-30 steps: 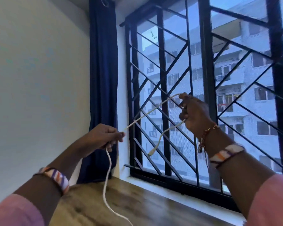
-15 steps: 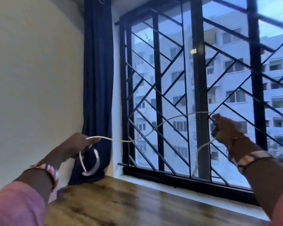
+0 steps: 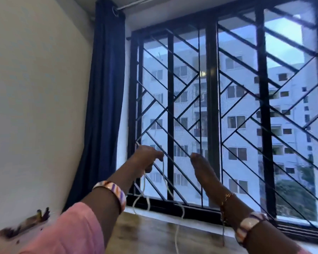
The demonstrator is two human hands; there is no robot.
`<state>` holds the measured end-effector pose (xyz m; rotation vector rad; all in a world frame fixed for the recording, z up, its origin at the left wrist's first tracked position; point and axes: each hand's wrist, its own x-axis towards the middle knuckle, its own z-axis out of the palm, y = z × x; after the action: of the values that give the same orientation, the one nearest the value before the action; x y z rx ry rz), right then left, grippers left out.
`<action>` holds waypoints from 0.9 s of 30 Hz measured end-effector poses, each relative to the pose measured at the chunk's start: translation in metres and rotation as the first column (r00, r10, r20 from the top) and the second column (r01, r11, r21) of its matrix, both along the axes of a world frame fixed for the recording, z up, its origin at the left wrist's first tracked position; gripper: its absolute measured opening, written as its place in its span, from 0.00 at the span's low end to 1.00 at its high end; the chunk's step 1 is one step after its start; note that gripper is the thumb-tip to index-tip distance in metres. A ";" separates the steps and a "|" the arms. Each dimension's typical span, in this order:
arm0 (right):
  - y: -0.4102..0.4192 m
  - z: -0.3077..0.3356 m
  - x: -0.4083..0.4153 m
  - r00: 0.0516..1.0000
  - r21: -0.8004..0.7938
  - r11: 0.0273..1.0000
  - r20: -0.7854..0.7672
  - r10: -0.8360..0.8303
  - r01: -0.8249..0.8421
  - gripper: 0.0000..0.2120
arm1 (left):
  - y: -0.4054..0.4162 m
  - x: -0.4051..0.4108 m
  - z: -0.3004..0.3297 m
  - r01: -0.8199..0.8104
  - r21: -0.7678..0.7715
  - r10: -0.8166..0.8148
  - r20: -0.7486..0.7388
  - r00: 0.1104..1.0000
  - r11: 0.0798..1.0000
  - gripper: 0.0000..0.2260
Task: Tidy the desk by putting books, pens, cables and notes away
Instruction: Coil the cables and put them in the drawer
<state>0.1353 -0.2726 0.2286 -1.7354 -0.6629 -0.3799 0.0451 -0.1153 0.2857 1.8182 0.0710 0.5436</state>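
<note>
I see my left hand [image 3: 147,158] raised in front of the barred window [image 3: 228,116], fingers curled around a thin white cable [image 3: 162,173]. One short end of the cable sticks up past the knuckles at the far left of the hand; the rest drops in loose loops below the fist, crosses the window sill [image 3: 173,218] and hangs down toward the near edge of the wooden table [image 3: 145,235]. My right hand [image 3: 204,171] is just beside the left, to its right, stretched out flat with straight fingers pointing at the window grille, holding nothing; the two hands are apart. Striped bangles and pink sleeves show on both arms. A dark blue curtain [image 3: 105,107] hangs left of the window, against the pale wall. At the near left edge a blurred holder with pens [image 3: 42,214] stands low by the wall.
</note>
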 end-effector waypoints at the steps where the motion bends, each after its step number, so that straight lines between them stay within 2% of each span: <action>1: 0.004 0.009 -0.016 0.986 0.013 0.987 0.040 0.161 -0.162 0.19 | -0.008 -0.001 0.001 0.064 0.040 -0.064 0.004 0.998 0.997 0.14; 3: 0.008 0.027 -0.042 0.927 -0.016 0.930 0.079 0.366 -0.366 0.21 | -0.019 -0.006 0.003 0.178 0.076 -0.180 0.019 0.984 0.981 0.15; 5: 0.004 0.038 -0.052 0.918 -0.028 0.921 0.071 0.389 -0.388 0.18 | -0.019 -0.012 0.006 0.217 0.049 -0.219 0.047 0.974 0.975 0.12; 7: -0.002 0.046 -0.051 0.951 -0.138 0.965 0.185 0.246 -0.223 0.12 | -0.010 -0.020 0.005 0.240 0.069 -0.244 0.051 0.969 0.968 0.11; 9: -0.010 0.055 -0.047 0.931 -0.209 0.977 0.350 0.106 -0.033 0.09 | 0.002 -0.029 0.002 0.250 0.168 -0.254 0.003 0.967 0.954 0.14; 11: -0.019 0.064 -0.042 0.911 -0.108 0.991 0.411 -0.026 0.076 0.08 | 0.014 -0.042 0.000 0.240 0.260 -0.232 -0.061 0.971 0.935 0.16; 14: -0.040 0.073 -0.029 0.900 0.078 0.974 0.373 -0.225 0.211 0.10 | 0.030 -0.061 -0.002 0.209 0.326 -0.180 -0.117 0.977 0.922 0.19; 16: -0.049 0.077 -0.026 0.890 0.085 0.963 0.367 -0.269 0.256 0.11 | 0.037 -0.069 0.000 0.228 0.233 -0.212 -0.091 0.973 0.945 0.18; 19: -0.049 0.080 -0.025 0.873 0.119 0.947 0.367 -0.322 0.299 0.09 | 0.040 -0.074 0.005 0.292 -0.037 -0.292 0.020 0.956 0.956 0.16; 21: -0.050 0.085 -0.020 0.861 0.184 0.923 0.335 -0.382 0.338 0.10 | 0.039 -0.075 0.006 0.270 -0.118 -0.258 0.104 0.960 0.956 0.17; 23: -0.052 0.088 -0.018 0.852 0.182 0.914 0.331 -0.404 0.363 0.12 | 0.037 -0.073 0.005 0.304 -0.239 -0.249 0.235 0.939 0.922 0.19; 24: -0.052 0.088 -0.017 0.848 0.151 0.919 0.354 -0.394 0.364 0.12 | 0.036 -0.073 0.005 0.377 -0.338 -0.270 0.324 0.907 0.862 0.19; 26: -0.050 0.083 -0.019 0.832 0.057 0.934 0.437 -0.342 0.354 0.11 | 0.032 -0.073 0.008 0.581 -0.517 -0.294 0.535 0.792 0.629 0.19; 27: -0.048 0.079 -0.020 0.813 0.007 0.935 0.491 -0.313 0.355 0.10 | 0.031 -0.073 0.011 0.654 -0.553 -0.262 0.625 0.735 0.515 0.19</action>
<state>0.1154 -0.3201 0.3076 -1.8541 -0.7318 -1.0785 -0.0278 -0.0848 0.2970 0.7632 -0.4843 0.4373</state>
